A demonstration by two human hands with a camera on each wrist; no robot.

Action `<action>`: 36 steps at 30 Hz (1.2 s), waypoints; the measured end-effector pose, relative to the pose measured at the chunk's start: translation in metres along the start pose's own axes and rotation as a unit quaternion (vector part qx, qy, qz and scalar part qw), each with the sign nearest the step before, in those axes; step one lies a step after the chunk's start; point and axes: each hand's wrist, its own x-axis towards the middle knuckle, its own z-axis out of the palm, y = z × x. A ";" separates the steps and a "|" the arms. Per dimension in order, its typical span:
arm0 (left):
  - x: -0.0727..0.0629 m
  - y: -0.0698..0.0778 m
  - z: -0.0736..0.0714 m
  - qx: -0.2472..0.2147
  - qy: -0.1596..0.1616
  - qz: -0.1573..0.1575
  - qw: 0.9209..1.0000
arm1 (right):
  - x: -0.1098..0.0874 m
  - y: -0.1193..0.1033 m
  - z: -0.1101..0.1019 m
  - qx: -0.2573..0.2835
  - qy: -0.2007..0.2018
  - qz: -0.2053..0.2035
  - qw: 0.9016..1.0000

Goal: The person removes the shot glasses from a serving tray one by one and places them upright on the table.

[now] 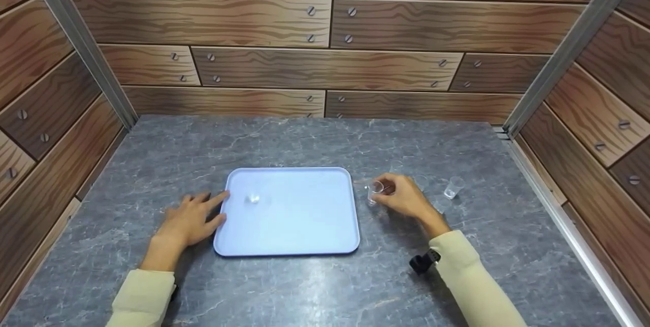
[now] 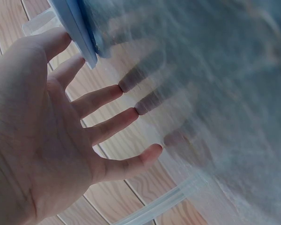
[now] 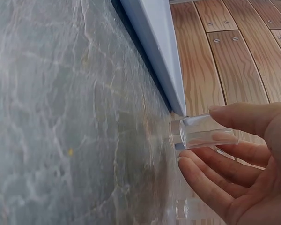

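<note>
A light blue tray [image 1: 292, 215] lies flat on the table. At its left rim rests my left hand [image 1: 188, 221], thumb and index fingertip against the edge, the other fingers spread. The left wrist view shows the spread fingers [image 2: 105, 101] close over the table. Just right of the tray my right hand [image 1: 404, 198] holds a small clear shot glass [image 3: 208, 131] between thumb and fingers, its base right at the tabletop. Another clear shot glass [image 1: 252, 198] stands on the tray's left part. A third shot glass [image 1: 453, 188] stands right of the right hand.
The grey marbled tabletop [image 1: 315, 286] is bounded by wood-patterned walls [image 1: 264, 68] at the back and both sides. Metal posts [image 1: 84, 47] stand at the back corners, and a metal rail [image 1: 569, 230] runs along the right side. A black band [image 1: 425, 261] sits at the right wrist.
</note>
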 end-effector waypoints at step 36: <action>0.001 -0.001 0.000 0.003 0.000 0.000 1.000 | -0.003 0.000 -0.012 -0.017 0.016 0.016 1.000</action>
